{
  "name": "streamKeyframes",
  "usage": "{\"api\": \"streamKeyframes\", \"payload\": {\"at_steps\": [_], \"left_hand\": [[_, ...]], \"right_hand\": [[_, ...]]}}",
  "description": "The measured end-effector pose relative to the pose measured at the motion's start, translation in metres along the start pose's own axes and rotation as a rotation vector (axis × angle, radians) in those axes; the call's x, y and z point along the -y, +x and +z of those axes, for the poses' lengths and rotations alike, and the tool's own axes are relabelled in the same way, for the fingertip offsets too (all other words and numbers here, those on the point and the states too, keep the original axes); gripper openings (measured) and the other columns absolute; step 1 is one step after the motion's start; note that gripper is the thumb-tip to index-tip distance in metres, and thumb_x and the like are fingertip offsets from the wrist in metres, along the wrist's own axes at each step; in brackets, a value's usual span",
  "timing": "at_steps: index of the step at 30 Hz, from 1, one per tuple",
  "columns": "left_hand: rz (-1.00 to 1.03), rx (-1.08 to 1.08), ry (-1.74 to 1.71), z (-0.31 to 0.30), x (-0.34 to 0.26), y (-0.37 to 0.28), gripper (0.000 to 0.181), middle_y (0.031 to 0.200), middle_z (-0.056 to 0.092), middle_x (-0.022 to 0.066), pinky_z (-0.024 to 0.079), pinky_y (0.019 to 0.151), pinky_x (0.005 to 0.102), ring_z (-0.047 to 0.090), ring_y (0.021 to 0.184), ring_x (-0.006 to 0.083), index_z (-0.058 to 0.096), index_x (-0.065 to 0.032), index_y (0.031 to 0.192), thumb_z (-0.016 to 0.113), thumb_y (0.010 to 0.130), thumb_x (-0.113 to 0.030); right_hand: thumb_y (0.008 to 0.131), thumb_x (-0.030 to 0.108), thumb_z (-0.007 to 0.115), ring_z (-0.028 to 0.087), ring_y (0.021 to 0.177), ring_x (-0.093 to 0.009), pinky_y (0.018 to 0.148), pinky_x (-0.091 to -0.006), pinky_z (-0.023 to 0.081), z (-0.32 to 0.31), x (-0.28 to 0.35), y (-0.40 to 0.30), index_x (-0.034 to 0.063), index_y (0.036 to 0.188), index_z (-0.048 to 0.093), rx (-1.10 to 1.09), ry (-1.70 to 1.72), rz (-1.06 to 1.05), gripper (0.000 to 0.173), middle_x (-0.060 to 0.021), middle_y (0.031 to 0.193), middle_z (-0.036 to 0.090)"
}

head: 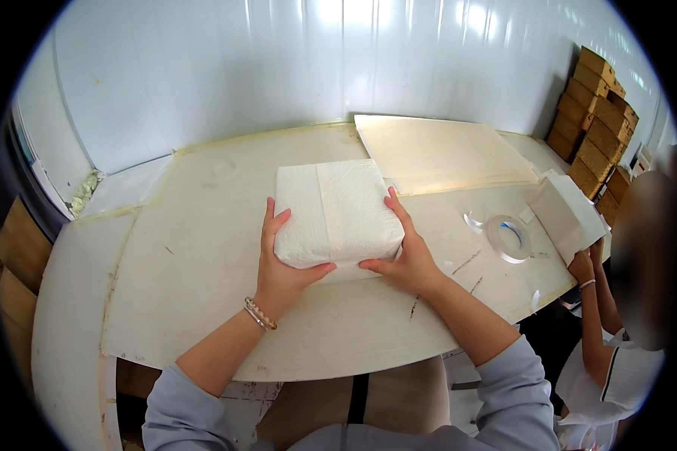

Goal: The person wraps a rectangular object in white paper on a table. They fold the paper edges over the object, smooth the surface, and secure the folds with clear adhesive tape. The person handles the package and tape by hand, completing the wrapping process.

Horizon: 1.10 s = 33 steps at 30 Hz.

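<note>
A package wrapped in white crinkled paper (338, 208) is held between my two hands above the pale wooden table (192, 304). Down the middle of its top runs a lighter strip, perhaps a paper seam or tape. My left hand (279, 259) grips its left side, thumb along the near edge. On the opposite side my right hand (409, 253) has its fingers against the package and its thumb at the near right corner. The underside is hidden, so I cannot tell whether it touches the table.
A stack of cream paper sheets (445, 152) lies at the back. To the right is a roll of tape (509, 239) near loose tape scraps. Another person's hands (585, 265) hold a pale paper-covered box (572, 211). Brown cardboard boxes (595, 129) stand piled in the right corner.
</note>
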<state>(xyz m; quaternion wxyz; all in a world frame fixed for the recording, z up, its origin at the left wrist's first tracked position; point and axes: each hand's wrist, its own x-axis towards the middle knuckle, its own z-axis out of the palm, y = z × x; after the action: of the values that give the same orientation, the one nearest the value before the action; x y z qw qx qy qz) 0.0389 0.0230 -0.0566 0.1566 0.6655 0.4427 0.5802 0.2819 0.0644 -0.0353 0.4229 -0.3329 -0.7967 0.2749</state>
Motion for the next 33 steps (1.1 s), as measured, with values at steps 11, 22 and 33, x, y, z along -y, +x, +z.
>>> {"api": "streamKeyframes", "payload": {"at_steps": [11, 22, 33], "left_hand": [[-0.029, 0.177, 0.092, -0.028, 0.0, 0.001, 0.123, 0.164, 0.002, 0.0189, 0.028, 0.12, 0.0458, 0.016, 0.151, 0.0338, 0.023, -0.0159, 0.151, 0.097, 0.053, -0.018], [0.374, 0.376, 0.56, -0.067, -0.064, -0.003, 0.113, 0.164, 0.01, 0.018, 0.003, 0.119, 0.0628, 0.002, 0.151, 0.0426, 0.035, -0.0148, 0.149, 0.092, 0.058, -0.049], [0.478, 0.144, 0.297, -0.023, -0.106, -0.068, 0.058, 0.146, 0.039, 0.0211, 0.032, 0.111, 0.0585, 0.034, 0.138, 0.0464, 0.052, -0.0094, 0.126, 0.078, 0.08, -0.033]], "right_hand": [[0.073, 0.017, 0.088, 0.021, 0.15, -0.033, 0.121, -0.0413, 0.025, -0.02, 0.023, 0.001, 0.0061, 0.158, 0.007, 0.155, -0.077, 0.14, 0.119, -0.018, 0.165, 0.01], [0.076, 0.012, 0.082, 0.035, 0.14, -0.039, 0.114, -0.0443, 0.035, -0.113, 0.044, -0.054, 0.004, 0.146, 0.041, -0.082, -0.555, 0.067, 0.082, -0.0205, 0.154, 0.036], [0.078, 0.008, 0.077, 0.056, 0.113, -0.038, 0.095, -0.0426, 0.047, -0.183, -0.029, -0.109, -0.0011, 0.102, 0.065, -0.231, -0.83, 0.45, 0.028, -0.0206, 0.11, 0.064]]}}
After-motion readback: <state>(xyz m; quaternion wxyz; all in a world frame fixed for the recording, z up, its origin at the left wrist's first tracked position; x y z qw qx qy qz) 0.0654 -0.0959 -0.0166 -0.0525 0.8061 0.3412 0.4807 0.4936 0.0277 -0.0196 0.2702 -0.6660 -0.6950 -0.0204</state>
